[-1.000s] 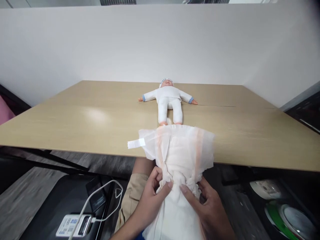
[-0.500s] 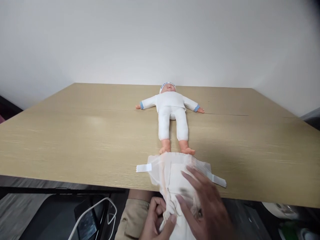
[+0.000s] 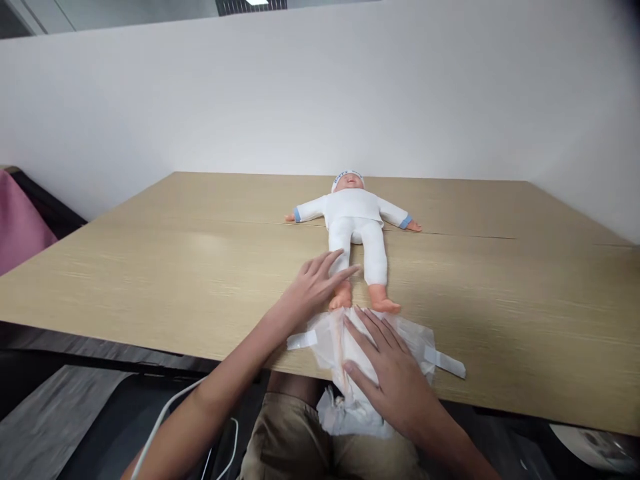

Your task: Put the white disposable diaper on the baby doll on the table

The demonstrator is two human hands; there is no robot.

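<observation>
A baby doll (image 3: 354, 205) in a white outfit with blue cuffs and a printed headband lies on its back, arms spread, feet toward me. Just below its feet an unfolded diaper (image 3: 333, 360) lies over the table's front edge, its lower end hanging above my lap. White fastening tabs stick out on both sides. My right hand (image 3: 387, 363) rests on the diaper with its fingers spread. Above the doll's left-side leg in view, my left hand (image 3: 317, 277) reaches out, fingers apart and holding nothing. It partly hides that leg; whether it touches cannot be told.
The wooden table (image 3: 200, 280) runs back to a white wall (image 3: 300, 93). At the far left is a pink cloth (image 3: 23, 223) over a dark chair back. A white cable (image 3: 165, 413) hangs by my left arm, above a dark seat (image 3: 105, 420).
My left hand has let go of the diaper's lower part and moved up to the doll's leg. My right hand now lies flatter on the diaper. The view has tilted up slightly.
</observation>
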